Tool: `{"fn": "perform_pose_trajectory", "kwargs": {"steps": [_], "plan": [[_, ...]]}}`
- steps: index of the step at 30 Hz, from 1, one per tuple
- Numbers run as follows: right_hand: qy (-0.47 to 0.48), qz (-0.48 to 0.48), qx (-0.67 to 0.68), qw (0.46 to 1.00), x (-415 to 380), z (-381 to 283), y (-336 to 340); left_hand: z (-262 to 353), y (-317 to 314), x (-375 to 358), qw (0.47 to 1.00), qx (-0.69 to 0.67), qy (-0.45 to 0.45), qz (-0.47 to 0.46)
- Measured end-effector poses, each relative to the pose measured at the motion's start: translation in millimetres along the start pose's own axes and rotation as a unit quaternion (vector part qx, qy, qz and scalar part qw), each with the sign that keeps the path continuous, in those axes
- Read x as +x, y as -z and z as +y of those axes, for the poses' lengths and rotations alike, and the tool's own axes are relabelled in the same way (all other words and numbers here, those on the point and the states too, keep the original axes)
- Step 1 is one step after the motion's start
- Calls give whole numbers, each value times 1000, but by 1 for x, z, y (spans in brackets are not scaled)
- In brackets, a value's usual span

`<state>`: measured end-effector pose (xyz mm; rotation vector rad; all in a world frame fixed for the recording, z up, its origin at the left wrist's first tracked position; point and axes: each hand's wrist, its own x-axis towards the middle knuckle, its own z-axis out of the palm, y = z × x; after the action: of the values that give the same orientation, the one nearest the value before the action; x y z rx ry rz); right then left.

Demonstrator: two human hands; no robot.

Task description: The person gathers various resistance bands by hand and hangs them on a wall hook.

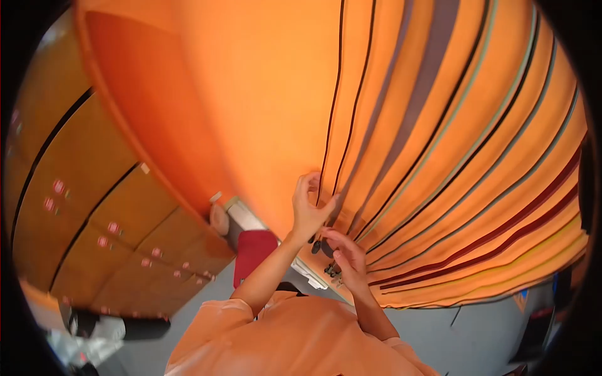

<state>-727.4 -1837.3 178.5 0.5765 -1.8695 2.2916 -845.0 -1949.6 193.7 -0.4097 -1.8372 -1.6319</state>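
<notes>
Long cords and straps run down a broad orange surface (263, 94) toward its near edge. My left hand (308, 210) lies over a thin black cord (339, 75), thumb and fingers spread apart around it. Just below and to the right is my right hand (348, 252), its fingers curled toward the thumb at the edge. A dark rounded piece (326, 248) shows at its fingertips; what exactly the hand holds I cannot tell. Close by are small black end pieces (316, 246). Two purple straps (421, 81) lead down toward both hands.
Dark red straps (501, 238), grey-green cords (520, 135) and yellow cords (489, 266) fan out to the right. Brown cabinet doors (94, 207) with small red-and-white labels stand at left. A dark red object (254, 250) is beside my left arm, above the grey floor (439, 332).
</notes>
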Motion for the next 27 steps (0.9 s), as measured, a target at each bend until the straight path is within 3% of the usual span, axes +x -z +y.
{"fn": "perform_pose_trajectory", "kwargs": {"steps": [1, 4, 5, 7, 8, 9, 10, 13, 16, 18, 20, 22, 24, 27], "plan": [[33, 47, -30, 998, 9, 0, -5, -1, -4, 12, 999, 15, -47, -1], [43, 195, -110, 974, 32, -9, -27, -19, -1, 26, 995, 14, -25, -92], [71, 245, -143, 956, 41, -11, -36, -22, 3, 28, 995, -34, -53, -75], [113, 294, -223, 923, 61, -18, -49, -47, 21, 16, 971, -108, 33, -210], [84, 298, -274, 910, 63, -21, -53, -47, 31, 16, 962, -117, 46, -243], [91, 304, -245, 916, 73, -26, -57, -42, 41, 14, 954, -113, 66, -269], [94, 306, -217, 922, 83, -31, -64, -39, 51, 14, 938, -142, 93, -303], [127, 215, -190, 949, 118, -62, -76, -37, 66, 18, 921, -198, 17, -335], [161, 116, -185, 963, 164, -122, -82, -43, 72, 16, 893, -287, 72, -338], [210, 105, -189, 953, 200, -170, -82, -45, 80, 19, 881, -291, 119, -354], [234, 142, -290, 917, 232, -230, -94, -42, 83, 30, 877, -282, 110, -373], [233, 163, -271, 920, 262, -271, -103, -42, 85, 37, 873, -271, 100, -393], [217, 156, -268, 925, 284, -307, -115, -40, 80, 40, 845, -346, 152, -379], [241, 142, -300, 912, 302, -356, -131, -17, 71, 63, 813, -418, 134, -383]]}}
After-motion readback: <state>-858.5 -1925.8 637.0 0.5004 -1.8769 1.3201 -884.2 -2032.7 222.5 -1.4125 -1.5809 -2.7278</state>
